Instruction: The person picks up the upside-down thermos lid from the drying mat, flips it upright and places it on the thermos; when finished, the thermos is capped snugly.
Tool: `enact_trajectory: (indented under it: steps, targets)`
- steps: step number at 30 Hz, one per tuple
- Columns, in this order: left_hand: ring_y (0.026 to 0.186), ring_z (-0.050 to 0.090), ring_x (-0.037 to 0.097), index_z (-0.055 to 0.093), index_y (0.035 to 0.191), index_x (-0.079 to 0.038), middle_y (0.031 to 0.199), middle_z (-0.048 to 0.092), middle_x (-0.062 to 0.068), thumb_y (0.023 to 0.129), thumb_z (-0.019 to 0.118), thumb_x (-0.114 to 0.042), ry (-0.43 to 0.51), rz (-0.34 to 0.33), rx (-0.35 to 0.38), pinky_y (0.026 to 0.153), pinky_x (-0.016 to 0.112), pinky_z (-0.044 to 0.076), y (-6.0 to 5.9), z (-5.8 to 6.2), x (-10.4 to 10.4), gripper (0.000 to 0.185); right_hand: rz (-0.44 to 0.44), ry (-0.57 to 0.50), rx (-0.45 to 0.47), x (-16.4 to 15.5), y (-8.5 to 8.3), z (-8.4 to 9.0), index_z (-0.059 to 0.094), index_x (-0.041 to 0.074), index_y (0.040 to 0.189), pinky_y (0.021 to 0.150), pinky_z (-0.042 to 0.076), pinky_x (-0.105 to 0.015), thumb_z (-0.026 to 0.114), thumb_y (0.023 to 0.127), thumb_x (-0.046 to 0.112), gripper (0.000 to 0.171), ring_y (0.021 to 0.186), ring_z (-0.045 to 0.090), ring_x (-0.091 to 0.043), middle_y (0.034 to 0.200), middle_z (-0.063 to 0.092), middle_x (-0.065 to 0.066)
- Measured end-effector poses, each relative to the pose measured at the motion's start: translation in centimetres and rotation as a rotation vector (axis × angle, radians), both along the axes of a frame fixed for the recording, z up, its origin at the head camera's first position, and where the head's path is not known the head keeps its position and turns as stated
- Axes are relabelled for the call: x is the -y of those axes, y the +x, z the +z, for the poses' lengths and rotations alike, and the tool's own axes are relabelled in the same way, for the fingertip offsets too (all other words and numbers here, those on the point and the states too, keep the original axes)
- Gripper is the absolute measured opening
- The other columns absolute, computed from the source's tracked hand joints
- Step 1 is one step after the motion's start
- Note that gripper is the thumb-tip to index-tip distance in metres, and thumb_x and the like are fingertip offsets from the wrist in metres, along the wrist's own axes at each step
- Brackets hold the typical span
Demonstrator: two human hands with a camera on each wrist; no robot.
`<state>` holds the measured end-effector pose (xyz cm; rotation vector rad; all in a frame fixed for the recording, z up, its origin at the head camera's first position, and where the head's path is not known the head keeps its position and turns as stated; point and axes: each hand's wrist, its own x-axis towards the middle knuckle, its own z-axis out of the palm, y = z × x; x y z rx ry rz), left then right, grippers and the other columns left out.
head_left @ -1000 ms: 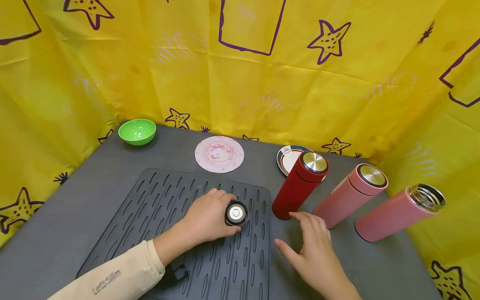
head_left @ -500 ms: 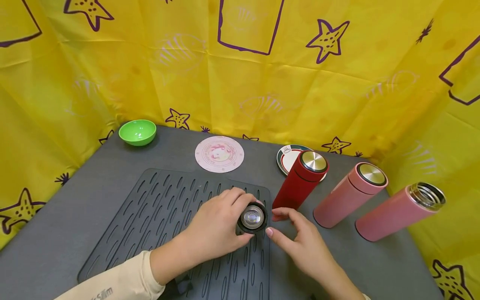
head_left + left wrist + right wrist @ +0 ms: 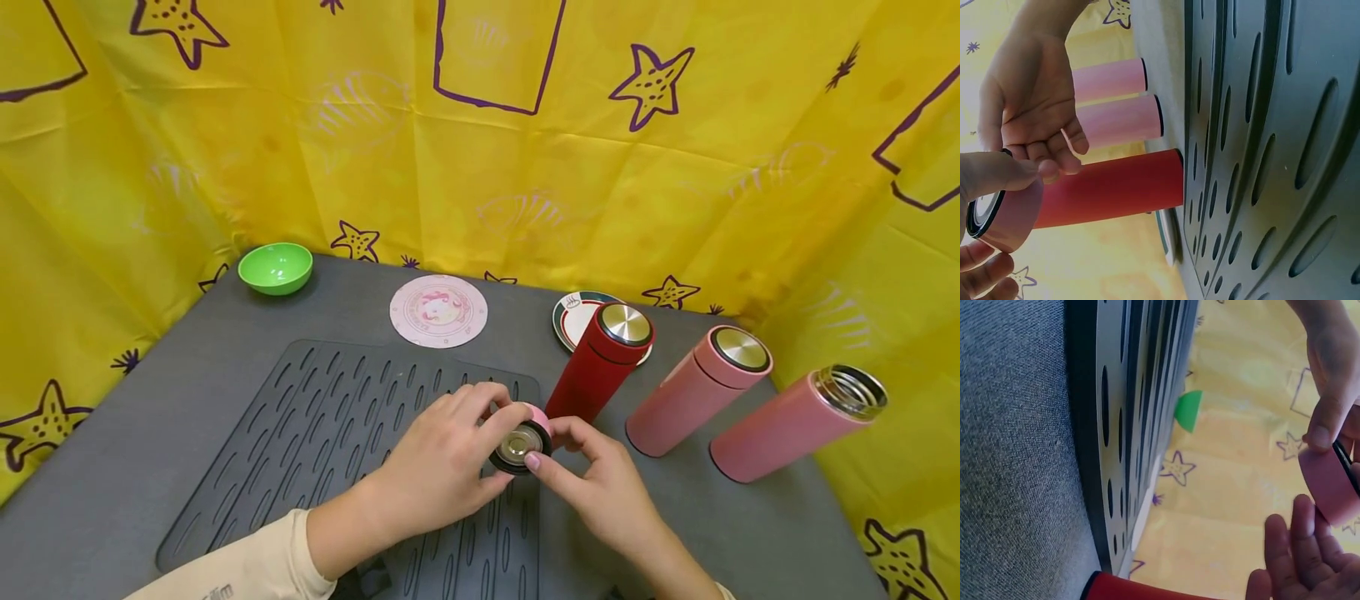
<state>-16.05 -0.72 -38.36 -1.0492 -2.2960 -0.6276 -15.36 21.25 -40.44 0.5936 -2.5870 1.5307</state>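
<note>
Both hands hold one pink lid point(image 3: 520, 442) with a black rim and a shiny metal centre, lifted just above the right edge of the dark slotted mat point(image 3: 337, 433). My left hand point(image 3: 501, 433) grips it from the left with thumb and curled fingers. From the right, my right hand point(image 3: 551, 446) pinches it between thumb and fingertips. The left wrist view shows the lid point(image 3: 1007, 215) on its side under the right hand point(image 3: 1029, 112). In the right wrist view the lid point(image 3: 1329, 484) sits between fingers of both hands.
A red bottle point(image 3: 600, 362) with a steel cap stands just behind the hands. To its right stand a capped pink bottle point(image 3: 697, 392) and an open, lidless pink bottle point(image 3: 795, 425). A green bowl point(image 3: 275, 267), pink coaster point(image 3: 438, 310) and small plate point(image 3: 573, 317) sit by the yellow curtain.
My left hand lifted the lid off the mat and carried it right. My right hand came in from the table and took hold of it; the lid tilted, showing its pink side.
</note>
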Motion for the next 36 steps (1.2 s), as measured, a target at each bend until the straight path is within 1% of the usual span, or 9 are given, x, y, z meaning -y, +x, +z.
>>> enact_trajectory:
  steps: [5,9,12,16,19,22,25,29,36]
  targets:
    - [0.094,0.051,0.018,0.053,0.125,-0.013,0.112,0.05,0.006,0.066,0.09,-0.019,0.023,0.005,-0.009,0.069,0.032,0.047,0.0,-0.3,-0.2,0.07,-0.026,-0.028,-0.091,-0.2,0.1,0.0,0.068,0.028,0.104,0.082,0.047,-0.034,0.079,0.085,0.02,0.023,0.09,0.061,-0.012,0.094,0.067,0.013]
    - [0.098,0.052,0.018,0.049,0.129,-0.012,0.119,0.048,0.007,0.065,0.092,-0.029,0.048,0.014,0.056,0.076,0.034,0.049,0.0,-0.5,-0.3,0.079,-0.031,-0.005,-0.203,-0.4,0.1,0.1,0.068,0.026,0.106,0.081,0.048,-0.03,0.083,0.08,0.016,0.031,0.09,0.062,-0.011,0.096,0.068,0.011]
    - [0.102,0.052,0.015,0.044,0.136,-0.014,0.126,0.045,0.002,0.065,0.088,-0.048,0.097,0.005,0.208,0.082,0.035,0.049,0.2,-0.4,-0.2,0.089,-0.032,0.023,-0.343,-0.5,0.0,0.0,0.068,0.022,0.106,0.082,0.045,-0.027,0.086,0.073,0.011,0.039,0.089,0.061,-0.013,0.096,0.067,0.008]
    - [0.108,0.05,0.01,0.039,0.139,-0.021,0.129,0.044,-0.009,0.067,0.078,-0.067,0.212,0.013,0.505,0.084,0.035,0.049,0.6,0.1,0.0,0.095,-0.034,0.021,-0.57,-0.6,-0.4,0.3,0.069,0.014,0.104,0.088,0.039,-0.028,0.082,0.068,0.007,0.039,0.09,0.06,-0.018,0.096,0.068,0.001]
    - [0.106,0.05,0.009,0.043,0.135,-0.024,0.123,0.049,-0.014,0.068,0.079,-0.064,0.328,0.024,0.694,0.082,0.036,0.049,0.7,0.5,0.0,0.086,-0.016,-0.001,-0.732,-0.4,-0.6,0.9,0.07,0.006,0.101,0.09,0.035,-0.031,0.076,0.078,0.015,0.026,0.091,0.06,-0.023,0.096,0.069,-0.006]
    - [0.101,0.052,0.009,0.052,0.128,-0.024,0.114,0.056,-0.016,0.069,0.084,-0.052,0.421,-0.005,0.798,0.077,0.036,0.05,0.4,0.8,0.0,0.073,-0.002,-0.011,-0.87,-0.2,-0.7,1.6,0.071,0.002,0.098,0.089,0.033,-0.033,0.069,0.09,0.027,0.026,0.09,0.06,-0.026,0.095,0.069,-0.01]
    - [0.094,0.055,0.01,0.06,0.12,-0.026,0.103,0.063,-0.016,0.07,0.086,-0.046,0.456,-0.059,0.829,0.067,0.032,0.051,0.2,0.9,-0.2,0.06,0.005,-0.023,-0.993,-0.2,-0.9,1.9,0.072,0.001,0.096,0.088,0.033,-0.036,0.067,0.093,0.029,0.028,0.089,0.061,-0.028,0.095,0.069,-0.011]
    - [0.089,0.057,0.01,0.064,0.115,-0.028,0.099,0.065,-0.017,0.07,0.087,-0.042,0.468,-0.125,0.765,0.069,0.031,0.05,0.1,0.7,-0.6,0.052,0.019,-0.053,-1.098,-0.3,-1.2,1.8,0.073,0.001,0.093,0.087,0.035,-0.037,0.07,0.091,0.024,0.023,0.087,0.061,-0.031,0.095,0.07,-0.013]
    - [0.088,0.056,0.008,0.064,0.115,-0.027,0.104,0.064,-0.018,0.068,0.09,-0.038,0.494,-0.149,0.625,0.071,0.03,0.048,0.1,1.0,-2.1,0.055,0.019,-0.074,-1.084,-1.4,-0.9,2.5,0.068,-0.005,0.099,0.089,0.037,-0.033,0.069,0.091,0.023,0.03,0.091,0.059,-0.032,0.099,0.066,-0.021]
